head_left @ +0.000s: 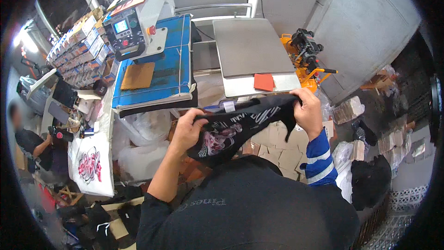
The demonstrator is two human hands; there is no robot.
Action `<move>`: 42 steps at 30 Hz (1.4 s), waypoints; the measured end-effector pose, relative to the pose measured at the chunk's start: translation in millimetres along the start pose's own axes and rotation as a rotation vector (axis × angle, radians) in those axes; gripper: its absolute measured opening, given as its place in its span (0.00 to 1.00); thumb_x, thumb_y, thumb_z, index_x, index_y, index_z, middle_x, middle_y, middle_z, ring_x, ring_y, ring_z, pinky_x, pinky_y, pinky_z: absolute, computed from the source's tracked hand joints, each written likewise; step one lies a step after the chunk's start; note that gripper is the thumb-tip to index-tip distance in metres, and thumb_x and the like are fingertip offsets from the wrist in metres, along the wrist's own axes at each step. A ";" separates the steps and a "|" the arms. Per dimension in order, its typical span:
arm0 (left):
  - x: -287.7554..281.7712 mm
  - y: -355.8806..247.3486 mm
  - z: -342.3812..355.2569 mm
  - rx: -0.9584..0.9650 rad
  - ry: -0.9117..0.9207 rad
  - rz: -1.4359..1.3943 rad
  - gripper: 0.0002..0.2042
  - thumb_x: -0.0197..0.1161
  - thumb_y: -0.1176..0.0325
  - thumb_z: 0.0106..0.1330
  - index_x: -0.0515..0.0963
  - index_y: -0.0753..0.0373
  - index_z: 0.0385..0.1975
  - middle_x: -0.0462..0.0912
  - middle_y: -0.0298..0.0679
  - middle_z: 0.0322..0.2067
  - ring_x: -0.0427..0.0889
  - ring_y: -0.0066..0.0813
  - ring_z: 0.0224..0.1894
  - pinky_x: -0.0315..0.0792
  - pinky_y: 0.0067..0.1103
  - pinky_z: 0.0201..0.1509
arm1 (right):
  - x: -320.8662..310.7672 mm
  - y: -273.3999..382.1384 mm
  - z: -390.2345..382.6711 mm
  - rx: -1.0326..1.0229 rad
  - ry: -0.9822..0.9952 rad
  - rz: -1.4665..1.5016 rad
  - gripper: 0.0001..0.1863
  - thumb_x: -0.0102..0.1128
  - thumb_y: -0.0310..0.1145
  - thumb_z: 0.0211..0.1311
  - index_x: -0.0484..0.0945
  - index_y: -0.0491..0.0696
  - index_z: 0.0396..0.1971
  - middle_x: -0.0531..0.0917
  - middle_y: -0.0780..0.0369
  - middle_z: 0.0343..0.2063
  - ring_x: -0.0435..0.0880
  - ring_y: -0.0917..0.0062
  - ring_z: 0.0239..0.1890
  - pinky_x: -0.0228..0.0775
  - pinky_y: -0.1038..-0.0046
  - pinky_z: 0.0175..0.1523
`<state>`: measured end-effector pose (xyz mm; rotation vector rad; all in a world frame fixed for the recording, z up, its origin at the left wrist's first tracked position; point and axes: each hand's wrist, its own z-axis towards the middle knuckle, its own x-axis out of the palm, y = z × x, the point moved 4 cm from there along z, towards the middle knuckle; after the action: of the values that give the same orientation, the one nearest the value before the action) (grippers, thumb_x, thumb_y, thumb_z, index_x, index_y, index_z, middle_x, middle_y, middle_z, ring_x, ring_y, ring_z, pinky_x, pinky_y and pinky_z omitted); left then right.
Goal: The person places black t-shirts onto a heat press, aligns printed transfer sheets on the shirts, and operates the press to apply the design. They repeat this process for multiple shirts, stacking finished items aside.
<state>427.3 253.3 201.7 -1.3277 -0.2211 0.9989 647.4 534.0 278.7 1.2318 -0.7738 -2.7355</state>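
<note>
A black printed T-shirt (238, 127) is stretched between my two hands in front of my chest. It carries a pink picture and white lettering, and a small white label shows at its upper edge. My left hand (188, 128) is closed on its left end, fingers pinching the cloth. At the raised right end, my right hand (307, 109) grips the cloth, and a dark corner hangs below it. Just beyond the shirt is a heat press with a grey flat plate (254, 46) on the right and a blue-covered platen (175, 60) on the left.
An orange-red square (263, 82) lies on the plate's near edge, and a brown pad (138, 76) on the blue platen. A control panel (124, 30) stands over it. A printed white sheet (90, 164) and another person (37, 143) are at left. Orange machinery (307, 60) stands right.
</note>
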 end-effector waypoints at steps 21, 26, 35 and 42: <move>-112.9 10.8 -172.0 -0.145 -0.764 0.427 0.06 0.65 0.81 0.57 0.82 0.66 0.33 0.84 0.45 0.34 0.83 0.46 0.39 0.77 0.32 0.44 | 110.7 -31.8 32.8 0.010 0.171 0.219 0.09 0.56 0.20 0.62 0.83 0.40 0.39 0.86 0.56 0.35 0.85 0.66 0.39 0.74 0.68 0.49; -114.5 11.5 -185.5 -0.178 -0.749 0.392 0.07 0.64 0.81 0.56 0.82 0.67 0.34 0.85 0.46 0.34 0.84 0.45 0.38 0.77 0.31 0.43 | 123.1 -21.7 32.9 0.043 0.207 0.263 0.08 0.55 0.18 0.57 0.82 0.40 0.35 0.85 0.56 0.31 0.84 0.66 0.36 0.74 0.69 0.46; -98.5 0.5 -183.5 -0.232 -0.742 0.418 0.08 0.65 0.82 0.51 0.81 0.66 0.32 0.82 0.44 0.31 0.84 0.43 0.36 0.78 0.30 0.42 | 127.0 -49.9 30.6 0.087 0.210 0.364 0.06 0.55 0.15 0.51 0.78 0.40 0.29 0.80 0.62 0.24 0.79 0.78 0.29 0.73 0.74 0.40; -70.0 6.7 -160.8 -0.188 -0.711 0.459 0.08 0.67 0.77 0.58 0.84 0.65 0.38 0.86 0.48 0.35 0.86 0.45 0.39 0.78 0.30 0.44 | 113.1 -80.1 43.7 -0.073 0.291 0.391 0.08 0.54 0.16 0.57 0.81 0.37 0.35 0.84 0.58 0.27 0.83 0.77 0.33 0.75 0.74 0.43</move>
<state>487.9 90.4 177.0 -1.1639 -0.5733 1.8657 551.8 595.8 188.3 1.2671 -0.7769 -2.1970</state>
